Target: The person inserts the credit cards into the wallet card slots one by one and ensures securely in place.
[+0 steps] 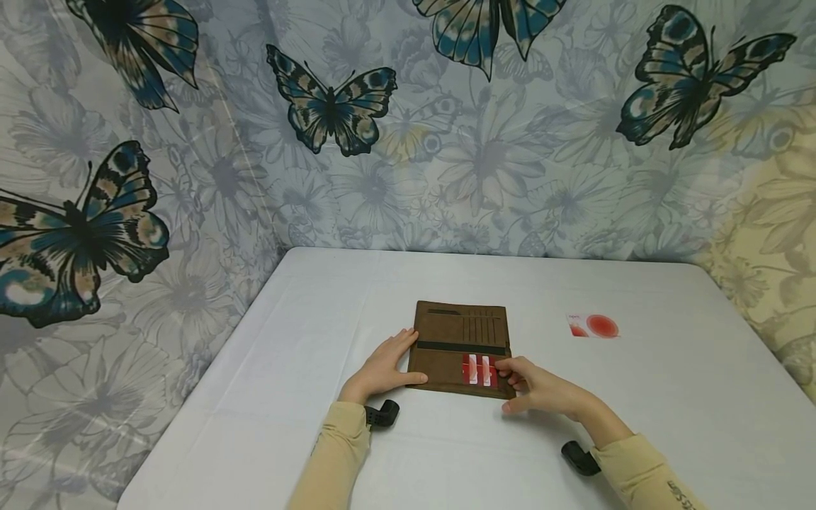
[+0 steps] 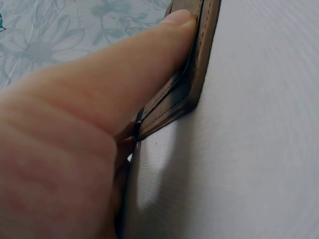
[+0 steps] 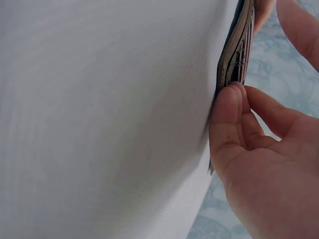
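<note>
An unfolded brown wallet (image 1: 459, 329) lies on the white table, its card slots in the far half. A red card with white stripes (image 1: 470, 370) shows in its near half. My left hand (image 1: 382, 365) rests at the wallet's left side, thumb on the near half and fingers along the edge. In the left wrist view the thumb (image 2: 144, 55) lies straight over the stitched border. My right hand (image 1: 542, 388) touches the wallet's near right edge, beside the red card. Its fingertips (image 3: 227, 107) bend loosely at that edge in the right wrist view, with one digit held apart.
A white and red card (image 1: 594, 326) with a round red patch lies on the table (image 1: 255, 425), right of the wallet. Butterfly-patterned cloth (image 1: 497, 156) hangs behind the table and along both sides. Each wrist carries a black device (image 1: 579, 459).
</note>
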